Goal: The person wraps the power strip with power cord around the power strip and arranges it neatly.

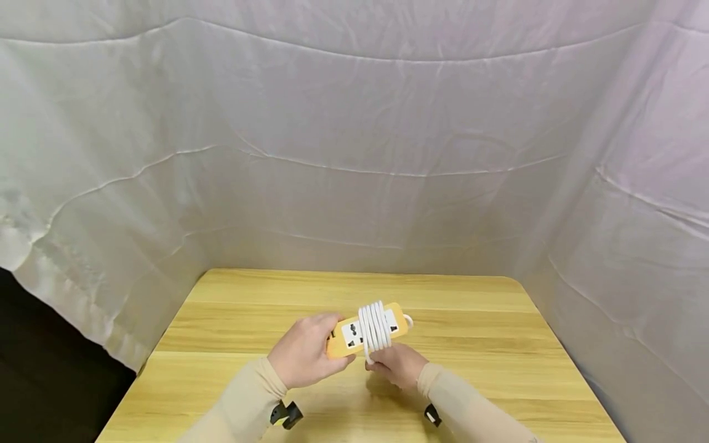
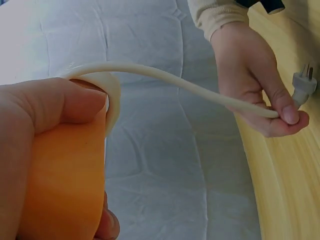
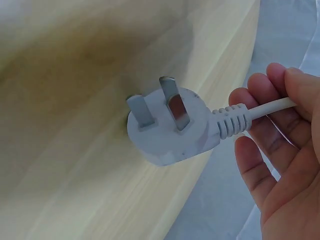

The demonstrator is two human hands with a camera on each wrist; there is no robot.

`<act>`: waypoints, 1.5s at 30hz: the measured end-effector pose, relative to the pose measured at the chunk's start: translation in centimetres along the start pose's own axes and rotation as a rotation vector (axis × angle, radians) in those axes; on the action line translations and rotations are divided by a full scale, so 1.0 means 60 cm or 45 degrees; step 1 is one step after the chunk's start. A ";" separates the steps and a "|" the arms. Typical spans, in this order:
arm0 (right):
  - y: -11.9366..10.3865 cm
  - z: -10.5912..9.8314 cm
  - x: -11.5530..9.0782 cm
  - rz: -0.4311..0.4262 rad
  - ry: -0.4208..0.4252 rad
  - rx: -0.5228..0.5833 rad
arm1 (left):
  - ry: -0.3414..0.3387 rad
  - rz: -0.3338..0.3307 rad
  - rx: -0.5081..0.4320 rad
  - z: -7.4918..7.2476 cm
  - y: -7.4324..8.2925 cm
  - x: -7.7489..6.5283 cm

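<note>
An orange power strip (image 1: 336, 348) with white socket panels is gripped at its left end by my left hand (image 1: 308, 351). Several turns of white cord (image 1: 375, 326) wrap around the strip towards its right end. My right hand (image 1: 400, 364) pinches the cord's free end close to the plug, just below the strip. In the right wrist view the white plug (image 3: 172, 125) shows three flat metal prongs, and its ribbed neck lies beside the fingers (image 3: 252, 155). The left wrist view shows a length of cord (image 2: 175, 82) running from the strip to the right hand (image 2: 255, 75).
A wood-grain table (image 1: 476, 332) lies under both hands. Pale grey cloth (image 1: 388, 203) hangs behind it and along both sides. A dark gap (image 1: 50, 363) shows at the lower left. Black wrist devices (image 1: 287, 415) sit at both cuffs.
</note>
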State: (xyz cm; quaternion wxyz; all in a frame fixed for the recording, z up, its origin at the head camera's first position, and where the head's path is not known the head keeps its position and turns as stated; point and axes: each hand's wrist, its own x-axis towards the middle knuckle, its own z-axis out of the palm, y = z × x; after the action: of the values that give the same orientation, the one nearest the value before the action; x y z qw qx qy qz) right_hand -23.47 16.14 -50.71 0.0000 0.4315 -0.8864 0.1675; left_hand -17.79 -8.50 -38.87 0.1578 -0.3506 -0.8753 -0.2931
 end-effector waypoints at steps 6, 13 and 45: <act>0.008 -0.001 0.009 0.049 0.065 -0.117 | -0.013 0.029 0.002 0.003 -0.002 -0.003; 0.046 0.006 0.002 0.122 0.190 -0.041 | -0.059 0.053 0.006 0.011 -0.001 -0.009; 0.067 -0.088 0.041 -0.028 0.084 -0.258 | -0.283 0.282 0.256 0.067 0.000 -0.031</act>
State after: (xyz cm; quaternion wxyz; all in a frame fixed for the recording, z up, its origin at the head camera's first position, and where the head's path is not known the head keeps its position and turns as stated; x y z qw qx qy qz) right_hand -28.83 18.13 -46.54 0.0747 0.4331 -0.8936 0.0911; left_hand -16.77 -7.01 -42.89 0.1257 -0.4575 -0.8683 -0.1447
